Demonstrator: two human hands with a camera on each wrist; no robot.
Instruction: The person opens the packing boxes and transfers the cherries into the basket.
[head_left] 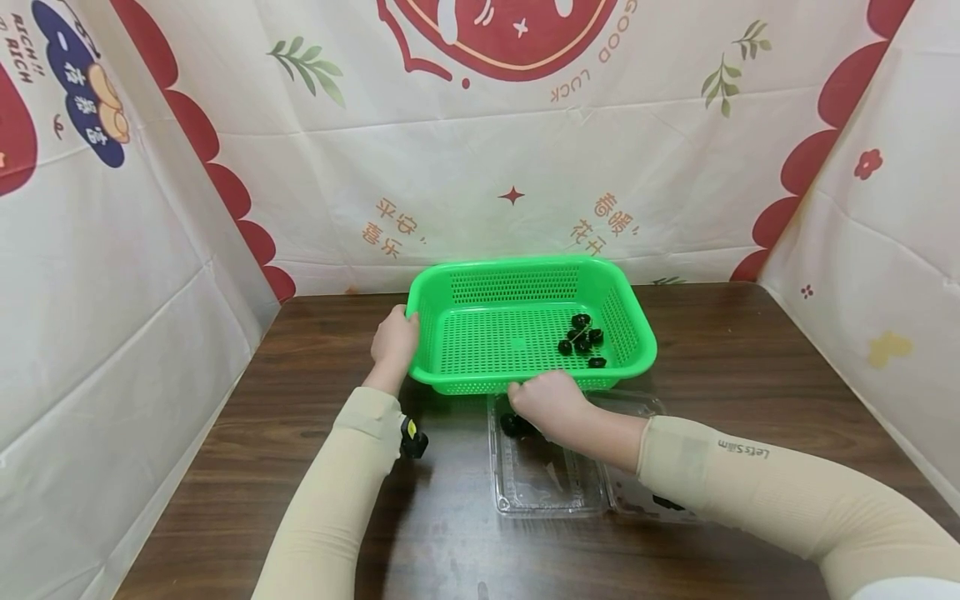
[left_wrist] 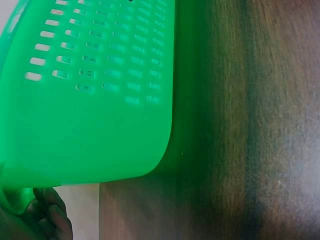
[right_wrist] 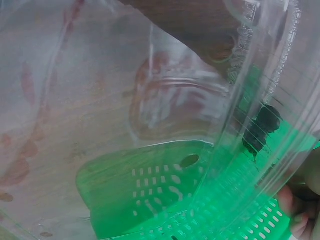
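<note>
A green plastic basket [head_left: 465, 379] with perforated walls stands at the back of the table. My left hand [head_left: 395, 340] grips its left end, fingers curled at the rim. At the front rim, my right hand [head_left: 551, 404] holds the basket with curled fingers [right_wrist: 300, 222], partly hidden in the right wrist view. Inside, towards the right, lies a small bunch of dark round fruit [head_left: 582, 337] on thin stems. Below my right hand sits a clear plastic box [head_left: 551, 492]; a few dark fruits [head_left: 513, 425] show at its far left, the rest hidden by the hand.
The box's clear hinged half [head_left: 637, 492] lies to the right under my forearm. Dark wood table [head_left: 277, 483] surrounds everything. A printed cloth [head_left: 480, 158] hangs close behind the basket and along both sides. A wrist camera [head_left: 412, 437] sits on my left wrist.
</note>
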